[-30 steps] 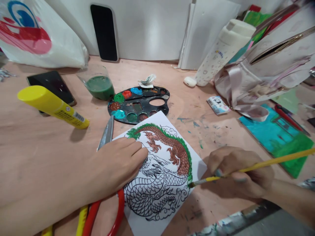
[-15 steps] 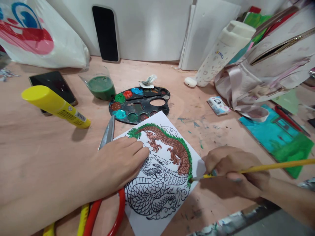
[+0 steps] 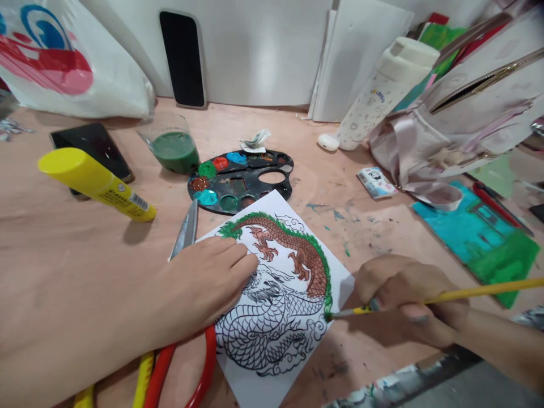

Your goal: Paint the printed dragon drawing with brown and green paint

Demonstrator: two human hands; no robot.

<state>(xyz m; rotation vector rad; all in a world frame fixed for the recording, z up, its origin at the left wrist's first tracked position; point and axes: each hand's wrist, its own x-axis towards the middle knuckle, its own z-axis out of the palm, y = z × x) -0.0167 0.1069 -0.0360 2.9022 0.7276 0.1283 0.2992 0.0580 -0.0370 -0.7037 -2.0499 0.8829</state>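
Observation:
A sheet of white paper (image 3: 293, 362) bears a printed dragon, its upper body brown with a green mane along the back and its lower body uncoloured. My left hand (image 3: 216, 269) rests on the sheet's left side, fingers curled and fingertips hidden. Under that hand and wrist lie scissors (image 3: 208, 362) with red and yellow handles; a blade pokes out beyond the knuckles. My right hand (image 3: 408, 294) is closed round a yellow-handled paintbrush (image 3: 480, 290). The brush tip touches the green edge at the sheet's right side.
Beyond the paper sits a black paint palette (image 3: 216, 195), beside a cup of green water (image 3: 174, 150). A yellow glue tube (image 3: 97, 184) stands at left near a phone (image 3: 91, 150). Right are a white bottle (image 3: 382, 96), a bag (image 3: 425, 136) and a painted board (image 3: 480, 243).
The brush tip has moved slightly down and left along the dragon's edge, with green now showing a little lower. My right hand has shifted slightly; my left hand stays put.

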